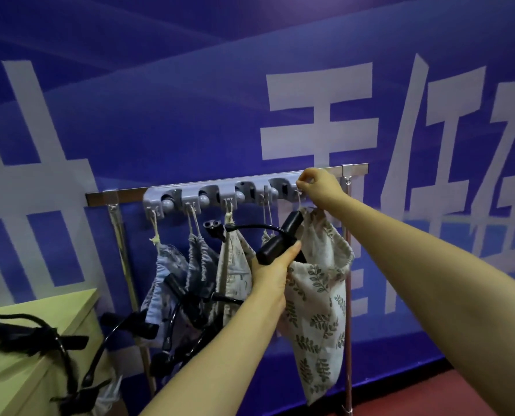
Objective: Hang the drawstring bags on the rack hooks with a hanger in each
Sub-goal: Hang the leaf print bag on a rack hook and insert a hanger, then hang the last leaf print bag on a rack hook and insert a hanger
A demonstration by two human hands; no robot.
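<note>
The right hand [317,184] pinches the cord of the leaf-print bag [317,295] at the rack's [220,192] rightmost hook. The left hand [272,274], at seven o'clock from it, is clamped on a black hanger [275,238] at the bag's open mouth. Three more bags [202,265] hang at nine o'clock of the hanger. Spare hangers [39,334] lie on the table [15,370].

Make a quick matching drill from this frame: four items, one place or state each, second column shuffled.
Items:
1. right hand
2. left hand
3. leaf-print bag
4. wooden table

States:
A. hangs by its drawstring at the rack's right end
B. at lower left, black hangers lying on it
C. grips a black hanger
D. pinches a drawstring at the hook rail

Pairs: 1-D, 2-C, 3-A, 4-B
</note>
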